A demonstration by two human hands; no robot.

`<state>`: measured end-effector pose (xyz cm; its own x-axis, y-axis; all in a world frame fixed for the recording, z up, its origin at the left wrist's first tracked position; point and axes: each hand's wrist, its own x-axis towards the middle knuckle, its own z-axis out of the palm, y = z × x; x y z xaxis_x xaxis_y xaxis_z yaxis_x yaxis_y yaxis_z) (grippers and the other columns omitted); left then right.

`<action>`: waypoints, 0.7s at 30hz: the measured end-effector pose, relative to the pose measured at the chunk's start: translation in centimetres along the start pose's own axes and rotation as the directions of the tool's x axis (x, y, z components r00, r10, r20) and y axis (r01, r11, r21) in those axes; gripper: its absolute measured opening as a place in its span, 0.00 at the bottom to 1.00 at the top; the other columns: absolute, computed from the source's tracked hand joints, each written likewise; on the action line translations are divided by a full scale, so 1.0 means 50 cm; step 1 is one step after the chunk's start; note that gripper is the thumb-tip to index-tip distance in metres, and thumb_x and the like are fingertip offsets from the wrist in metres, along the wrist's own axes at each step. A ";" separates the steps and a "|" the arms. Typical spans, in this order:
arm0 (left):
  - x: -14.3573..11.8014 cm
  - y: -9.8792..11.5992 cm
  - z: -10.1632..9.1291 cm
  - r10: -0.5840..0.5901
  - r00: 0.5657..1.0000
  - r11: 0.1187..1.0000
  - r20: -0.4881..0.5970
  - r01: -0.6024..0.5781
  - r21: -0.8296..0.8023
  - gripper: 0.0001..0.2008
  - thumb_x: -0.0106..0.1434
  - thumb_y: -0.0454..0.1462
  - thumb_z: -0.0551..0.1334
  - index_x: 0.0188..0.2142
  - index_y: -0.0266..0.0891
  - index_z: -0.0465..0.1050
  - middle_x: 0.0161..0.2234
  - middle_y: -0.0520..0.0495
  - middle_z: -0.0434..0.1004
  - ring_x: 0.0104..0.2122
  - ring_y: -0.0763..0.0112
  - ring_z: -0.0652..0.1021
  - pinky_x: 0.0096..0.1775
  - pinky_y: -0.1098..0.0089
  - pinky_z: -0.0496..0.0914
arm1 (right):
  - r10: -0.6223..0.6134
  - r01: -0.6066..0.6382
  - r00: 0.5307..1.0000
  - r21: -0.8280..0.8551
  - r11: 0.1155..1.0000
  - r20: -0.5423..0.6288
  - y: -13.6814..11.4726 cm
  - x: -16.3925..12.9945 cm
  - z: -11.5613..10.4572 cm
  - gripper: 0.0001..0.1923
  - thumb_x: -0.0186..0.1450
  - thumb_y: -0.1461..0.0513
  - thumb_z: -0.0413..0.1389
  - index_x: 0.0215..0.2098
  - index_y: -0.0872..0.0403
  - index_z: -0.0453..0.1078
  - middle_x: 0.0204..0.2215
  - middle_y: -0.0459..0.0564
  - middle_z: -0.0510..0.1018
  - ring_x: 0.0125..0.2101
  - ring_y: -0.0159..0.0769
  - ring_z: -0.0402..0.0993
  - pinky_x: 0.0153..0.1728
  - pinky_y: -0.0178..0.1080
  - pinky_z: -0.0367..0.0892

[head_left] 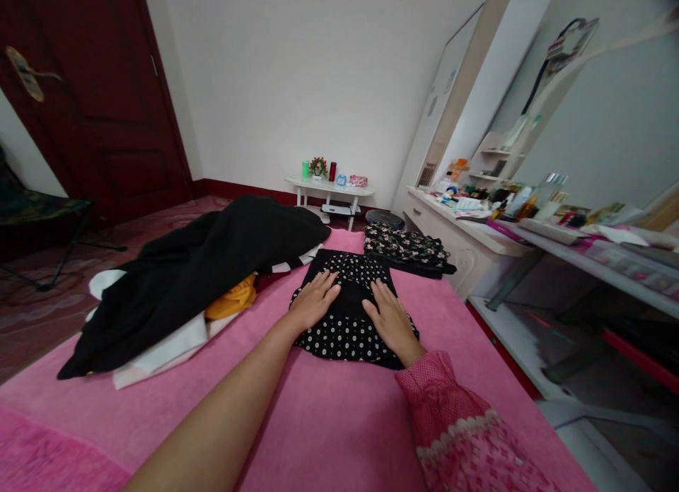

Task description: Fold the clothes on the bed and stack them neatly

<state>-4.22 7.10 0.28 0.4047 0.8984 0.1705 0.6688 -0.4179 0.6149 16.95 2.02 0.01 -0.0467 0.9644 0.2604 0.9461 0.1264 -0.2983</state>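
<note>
Currently both hands lie flat, palms down, on a folded black polka-dot garment (347, 315) spread on the pink bed cover (329, 421). The left hand (314, 299) rests on the garment's left half; its fingers (327, 283) are extended, slightly spread and relaxed, gripping nothing and only pressing the fabric. The right hand (390, 317) rests on the right half with its fingers (375, 294) likewise straight and close together, pressed on the cloth without grasping. A narrow strip of dotted fabric shows between the two sets of fingertips, so the hands are near each other but apart. The right wrist emerges from a pink lace sleeve (450, 414); the left forearm is bare.

Just beyond the fingertips the garment's far edge continues. Past the right fingers, farther up the bed, lies a folded black floral garment (406, 248), apart from the dotted one. To the left of the left fingers sits a heap of clothes: a large black garment (212, 266) on top, a yellow piece (233, 299) just beside the dotted garment's left edge, and white cloth (159, 354) beneath. Well beyond the fingers stands a small white table (329, 189) against the wall. To the right of the right hand runs a white dresser (467, 237) crowded with small items.
</note>
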 end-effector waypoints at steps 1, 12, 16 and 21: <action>-0.001 0.001 0.000 -0.001 1.000 1.000 -0.003 0.001 0.001 0.31 0.67 0.54 0.38 0.64 0.47 0.49 0.66 0.49 0.43 0.65 0.66 0.45 0.62 0.59 0.43 | -0.006 0.006 1.000 -0.005 1.000 -0.002 -0.001 -0.001 -0.001 0.33 0.69 0.47 0.37 0.66 0.56 0.48 0.66 0.53 0.48 0.64 0.42 0.43 0.61 0.48 0.45; 0.000 -0.006 0.005 0.016 0.999 1.000 -0.037 -0.015 0.023 0.29 0.67 0.54 0.42 0.63 0.49 0.52 0.66 0.49 0.45 0.65 0.64 0.47 0.62 0.58 0.44 | -0.019 0.019 1.000 -0.014 1.000 -0.019 -0.001 -0.002 0.003 0.34 0.68 0.47 0.40 0.65 0.58 0.49 0.66 0.54 0.48 0.64 0.43 0.44 0.61 0.49 0.46; 0.002 -0.006 0.006 0.019 0.997 1.000 -0.072 -0.020 -0.012 0.27 0.67 0.53 0.43 0.62 0.48 0.55 0.65 0.50 0.49 0.65 0.65 0.50 0.62 0.60 0.46 | -0.040 0.043 0.997 0.043 0.998 -0.068 0.002 0.000 0.007 0.33 0.67 0.48 0.42 0.64 0.58 0.53 0.65 0.55 0.52 0.63 0.43 0.49 0.61 0.48 0.47; -0.003 -0.015 -0.015 -0.143 0.941 0.988 -0.306 0.154 0.010 0.24 0.67 0.48 0.46 0.51 0.40 0.71 0.55 0.43 0.69 0.56 0.64 0.68 0.55 0.66 0.60 | 0.174 -0.127 0.936 0.166 0.978 -0.306 0.026 0.005 0.000 0.27 0.67 0.50 0.41 0.54 0.58 0.66 0.55 0.58 0.68 0.56 0.43 0.62 0.57 0.44 0.55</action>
<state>-5.24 7.37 0.34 0.0946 0.9468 0.3077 0.7294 -0.2763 0.6259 18.17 2.44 -0.30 0.2186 0.8535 0.4730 0.8781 0.0394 -0.4769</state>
